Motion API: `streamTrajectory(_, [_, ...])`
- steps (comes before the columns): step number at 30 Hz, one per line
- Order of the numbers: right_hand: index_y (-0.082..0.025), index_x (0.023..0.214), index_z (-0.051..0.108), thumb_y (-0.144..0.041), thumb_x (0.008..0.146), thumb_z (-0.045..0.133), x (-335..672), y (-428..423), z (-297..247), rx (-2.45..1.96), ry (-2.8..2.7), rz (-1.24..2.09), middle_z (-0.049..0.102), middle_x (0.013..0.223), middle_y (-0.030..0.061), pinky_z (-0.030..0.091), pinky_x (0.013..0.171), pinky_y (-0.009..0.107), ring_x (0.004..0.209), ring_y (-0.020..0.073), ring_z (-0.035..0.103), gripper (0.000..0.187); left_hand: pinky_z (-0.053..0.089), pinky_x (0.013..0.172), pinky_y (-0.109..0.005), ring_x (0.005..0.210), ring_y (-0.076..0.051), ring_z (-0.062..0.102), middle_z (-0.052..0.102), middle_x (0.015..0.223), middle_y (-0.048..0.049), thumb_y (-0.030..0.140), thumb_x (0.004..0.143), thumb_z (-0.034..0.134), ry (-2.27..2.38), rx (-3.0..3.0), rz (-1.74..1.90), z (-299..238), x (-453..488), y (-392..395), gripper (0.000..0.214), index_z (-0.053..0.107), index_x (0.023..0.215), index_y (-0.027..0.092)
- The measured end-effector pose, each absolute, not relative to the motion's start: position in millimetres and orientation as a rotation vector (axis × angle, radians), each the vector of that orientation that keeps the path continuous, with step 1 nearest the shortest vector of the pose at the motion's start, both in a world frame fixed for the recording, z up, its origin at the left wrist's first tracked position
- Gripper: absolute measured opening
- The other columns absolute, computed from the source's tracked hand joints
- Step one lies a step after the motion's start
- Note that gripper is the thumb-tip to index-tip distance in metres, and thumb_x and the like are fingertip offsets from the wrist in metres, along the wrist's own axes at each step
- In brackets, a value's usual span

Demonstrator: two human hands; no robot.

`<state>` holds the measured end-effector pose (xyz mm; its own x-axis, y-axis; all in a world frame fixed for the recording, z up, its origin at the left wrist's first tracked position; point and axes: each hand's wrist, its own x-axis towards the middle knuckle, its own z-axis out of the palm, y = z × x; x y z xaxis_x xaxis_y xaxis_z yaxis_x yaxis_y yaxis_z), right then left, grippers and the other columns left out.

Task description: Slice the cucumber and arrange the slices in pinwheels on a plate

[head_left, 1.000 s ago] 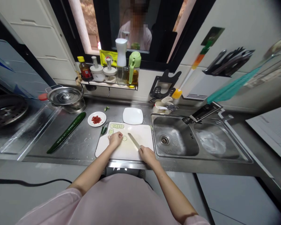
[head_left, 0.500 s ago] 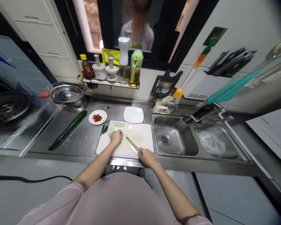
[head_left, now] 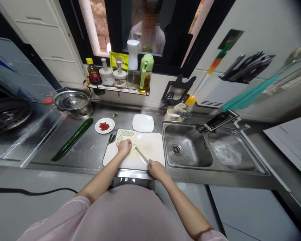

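A white cutting board (head_left: 150, 157) lies on the counter. Along its upper left are several pale green cucumber slices (head_left: 125, 133), with another slice (head_left: 119, 138) below them. My left hand (head_left: 124, 148) rests on the board with curled fingers, its fingertips at the edge of a single cucumber slice (head_left: 133, 146). In my right hand (head_left: 157, 169) is a knife (head_left: 141, 155), gripped by the handle, its blade pointing up and left. The tip meets that slice's lower right edge. Just left of the board sits a dark green cucumber end (head_left: 112, 137).
A whole cucumber (head_left: 72, 139) lies left, near a plate (head_left: 97, 126) of chopped red pieces. Behind the board is a white square plate (head_left: 142, 123). The sink (head_left: 190, 147) adjoins on the right. Seasoning bottles (head_left: 132, 63) stand on a rack (head_left: 137, 91) above; a steel pot (head_left: 82, 112) stands left.
My right hand and the knife handle have shifted very slightly left. My left hand and the slices stay in place.
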<state>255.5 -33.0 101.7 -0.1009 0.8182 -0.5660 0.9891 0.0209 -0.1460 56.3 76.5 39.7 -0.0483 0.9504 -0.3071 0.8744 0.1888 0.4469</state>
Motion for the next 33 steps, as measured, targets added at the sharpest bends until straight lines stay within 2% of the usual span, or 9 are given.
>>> streamTrajectory(14, [-0.016, 0.112, 0.059, -0.017, 0.090, 0.035, 244, -21, 107, 1.831, 1.964, -0.788, 0.068, 0.105, 0.0161, 0.043, 0.075, 0.031, 0.098, 0.0250, 0.064, 0.033, 0.029, 0.090, -0.042, 0.104, -0.026, 0.058, 0.072, 0.095, -0.0039, 0.028, 0.081, 0.051, 1.932, 1.704, 0.170, 41, 56, 79, 0.017, 0.064, 0.092, 0.027])
streamTrajectory(33, [-0.015, 0.113, 0.058, -0.019, 0.092, 0.036, 238, -15, 105, 1.835, 1.948, -0.789, 0.068, 0.106, 0.0166, 0.043, 0.075, 0.031, 0.099, 0.0244, 0.064, 0.031, 0.029, 0.091, -0.041, 0.103, -0.025, 0.058, 0.072, 0.096, -0.0047, 0.028, 0.081, 0.052, 1.931, 1.689, 0.151, 41, 56, 81, 0.016, 0.064, 0.091, 0.026])
